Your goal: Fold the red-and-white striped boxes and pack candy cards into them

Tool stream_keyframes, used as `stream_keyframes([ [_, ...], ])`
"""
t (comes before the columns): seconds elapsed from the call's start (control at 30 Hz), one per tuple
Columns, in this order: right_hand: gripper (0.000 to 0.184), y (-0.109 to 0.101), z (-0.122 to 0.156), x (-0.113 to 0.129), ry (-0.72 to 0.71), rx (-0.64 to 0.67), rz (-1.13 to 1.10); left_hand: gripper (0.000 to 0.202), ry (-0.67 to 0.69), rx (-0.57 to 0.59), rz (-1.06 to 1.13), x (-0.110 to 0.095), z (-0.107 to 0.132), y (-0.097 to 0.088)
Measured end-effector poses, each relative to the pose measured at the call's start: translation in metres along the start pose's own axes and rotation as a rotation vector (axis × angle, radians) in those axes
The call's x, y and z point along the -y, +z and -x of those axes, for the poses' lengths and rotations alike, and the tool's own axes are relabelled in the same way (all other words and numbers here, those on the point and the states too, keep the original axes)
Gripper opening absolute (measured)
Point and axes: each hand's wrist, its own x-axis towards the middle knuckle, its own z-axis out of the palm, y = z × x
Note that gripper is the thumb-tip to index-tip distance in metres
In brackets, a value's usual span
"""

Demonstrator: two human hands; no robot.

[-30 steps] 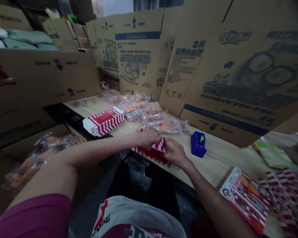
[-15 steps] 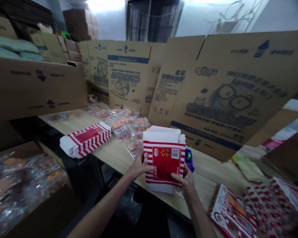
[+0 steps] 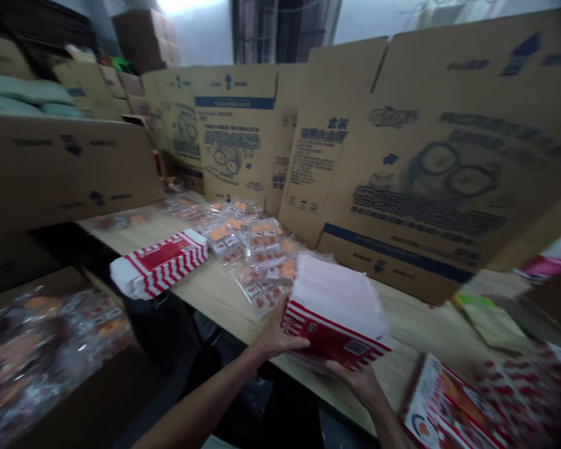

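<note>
Between my two hands is a stack of flat red-and-white striped cartons (image 3: 339, 296), tilted so that its white end flaps face up and its red printed face is towards me. My left hand (image 3: 277, 337) grips the stack's left side, thumb across the red face. At the lower right edge, my right hand (image 3: 358, 380) holds it with the thumb on the front; its other fingers are hidden behind or beneath. Just beyond lie clear plastic packets (image 3: 264, 246) with orange contents. Another striped carton stack (image 3: 161, 262) rests on the table to the left.
Large cardboard boxes (image 3: 393, 168) stand along the back of the wooden table (image 3: 210, 293). At lower left, an open carton (image 3: 84, 399) holds many clear packets. Printed striped boxes (image 3: 453, 402) lie at lower right, near a green-and-yellow packet (image 3: 490, 318).
The carton stack has tipped from nearly upright, showing its red face, to showing its white flaps on top. My hands moved slightly right and down with it, and the view shifted a little.
</note>
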Motion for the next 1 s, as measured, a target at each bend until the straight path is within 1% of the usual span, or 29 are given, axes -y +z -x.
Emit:
stream_keyframes([
  [0.07,0.051,0.000,-0.009,-0.012,-0.031,-0.080,0.072,0.084,-0.002,-0.042,-0.016,-0.001,-0.002,0.004],
  [0.17,0.050,0.001,-0.020,-0.022,-0.067,-0.181,0.150,0.082,-0.013,-0.168,-0.094,-0.010,-0.008,0.006],
  [0.2,0.050,0.002,-0.022,-0.021,-0.073,-0.186,0.162,0.081,-0.013,-0.193,-0.104,-0.016,-0.010,0.005],
  [0.27,0.050,0.008,-0.020,-0.010,-0.063,-0.152,0.155,0.080,-0.012,-0.214,-0.097,-0.031,-0.008,-0.003],
  [0.33,0.051,0.026,-0.012,0.007,-0.023,-0.095,0.100,0.080,-0.030,-0.232,-0.079,-0.049,0.002,-0.020],
  [0.4,0.055,0.056,-0.002,0.025,0.031,0.011,0.024,0.080,-0.091,-0.267,-0.072,-0.067,0.018,-0.047],
  [0.43,0.058,0.076,0.002,0.033,0.053,0.067,-0.022,0.079,-0.133,-0.285,-0.072,-0.075,0.028,-0.065],
  [0.5,0.063,0.124,0.011,0.042,0.091,0.180,-0.144,0.077,-0.235,-0.320,-0.075,-0.089,0.049,-0.104],
  [0.57,0.068,0.175,0.018,0.044,0.161,0.264,-0.328,0.071,-0.380,-0.361,-0.065,-0.102,0.068,-0.144],
  [0.6,0.069,0.201,0.021,0.042,0.219,0.301,-0.427,0.068,-0.464,-0.388,-0.061,-0.108,0.076,-0.165],
  [0.67,0.067,0.247,0.023,0.034,0.352,0.345,-0.576,0.065,-0.597,-0.447,-0.056,-0.121,0.091,-0.204],
  [0.7,0.064,0.267,0.023,0.029,0.416,0.354,-0.618,0.064,-0.630,-0.479,-0.066,-0.126,0.097,-0.222],
  [0.8,0.052,0.315,0.012,0.016,0.547,0.339,-0.646,0.060,-0.639,-0.564,-0.136,-0.139,0.118,-0.271],
  [0.87,0.050,0.339,-0.001,0.013,0.575,0.322,-0.639,0.058,-0.618,-0.650,-0.212,-0.138,0.133,-0.295],
  [0.93,0.049,0.359,-0.016,0.015,0.589,0.290,-0.633,0.054,-0.592,-0.772,-0.260,-0.130,0.145,-0.310],
  [1.0,0.045,0.377,-0.032,0.022,0.616,0.243,-0.620,0.050,-0.546,-0.919,-0.226,-0.118,0.150,-0.318],
])
